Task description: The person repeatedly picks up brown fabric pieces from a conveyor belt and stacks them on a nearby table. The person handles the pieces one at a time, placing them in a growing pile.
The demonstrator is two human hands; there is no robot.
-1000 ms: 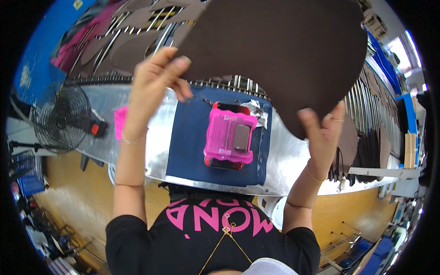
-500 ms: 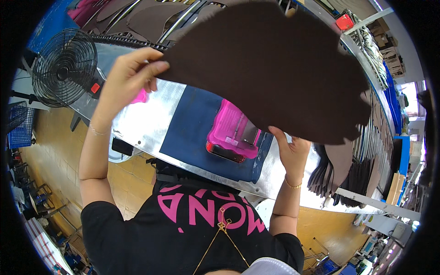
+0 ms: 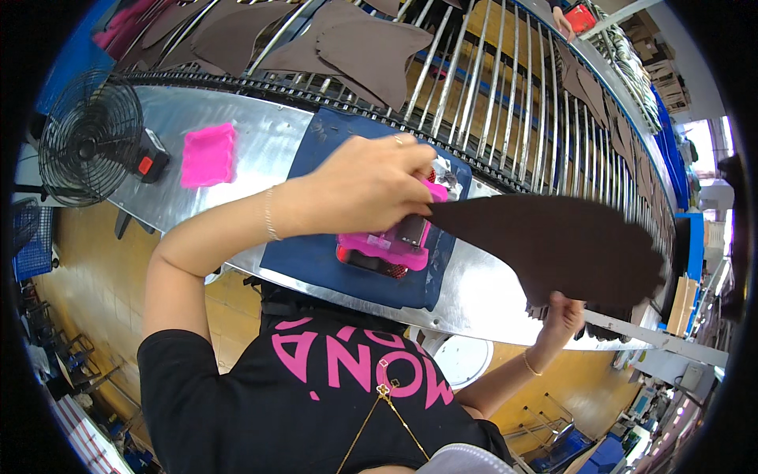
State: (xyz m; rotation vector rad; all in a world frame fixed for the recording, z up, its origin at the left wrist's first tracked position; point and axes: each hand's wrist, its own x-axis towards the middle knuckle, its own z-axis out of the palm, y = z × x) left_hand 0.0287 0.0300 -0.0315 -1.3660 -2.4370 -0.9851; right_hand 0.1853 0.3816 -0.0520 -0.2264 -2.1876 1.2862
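A dark brown, flat cut piece (image 3: 560, 245) with a scalloped right end is held up between my hands, over the right side of the table. My left hand (image 3: 367, 186) reaches across and is closed on its narrow left tip. At its lower edge, my right hand (image 3: 563, 316) pinches it between thumb and fingers. Below my left hand, a bright pink tray-like holder (image 3: 410, 257) with a red and black underside rests on a dark blue mat (image 3: 296, 265). My left hand covers part of the holder.
Behind the table runs a rack of metal rods (image 3: 474, 95) bearing several brown cut pieces (image 3: 347, 51). A black fan (image 3: 91, 138) and a pink square pad (image 3: 208, 156) are at left. A white round stool (image 3: 464, 359) stands below. Another person's hand (image 3: 563, 25) shows at the far right.
The brown piece has swung right and downward, uncovering the rods behind. My left hand crossed rightward over the pink holder; my right hand moved right and lower. Both keep hold.
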